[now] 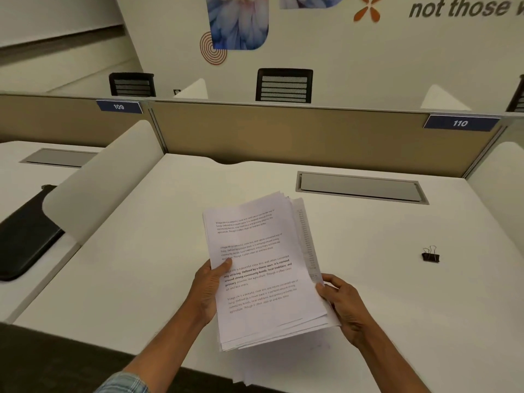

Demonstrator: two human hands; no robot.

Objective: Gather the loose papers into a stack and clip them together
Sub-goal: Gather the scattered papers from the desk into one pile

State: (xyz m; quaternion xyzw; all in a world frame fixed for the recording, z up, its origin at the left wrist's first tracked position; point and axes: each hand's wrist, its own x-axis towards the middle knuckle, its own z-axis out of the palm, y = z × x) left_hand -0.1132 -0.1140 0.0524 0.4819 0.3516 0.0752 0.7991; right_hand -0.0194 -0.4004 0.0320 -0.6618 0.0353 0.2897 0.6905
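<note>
A blue tag [119,106] on the far-left partition reads "109", and another tag [460,123] at far right reads "110". The far wall [465,8] carries the cut-off words "not those". The top sheet [255,265] bears repeated paragraphs, with "Defined by a slower pace" legible in bold.

The stack of papers [263,268] between my hands is thin, matt white paper with black print, its edges uneven and slightly fanned. Under it the tabletop [397,293] looks like a smooth, matt off-white laminate, with a dull grey panel [360,188] of what seems brushed metal or plastic let into it. The binder clip [430,256] off to my right has a black body and thin, shiny wire handles, and the partition [283,134] behind looks like flat tan cloth in a metal frame.
</note>
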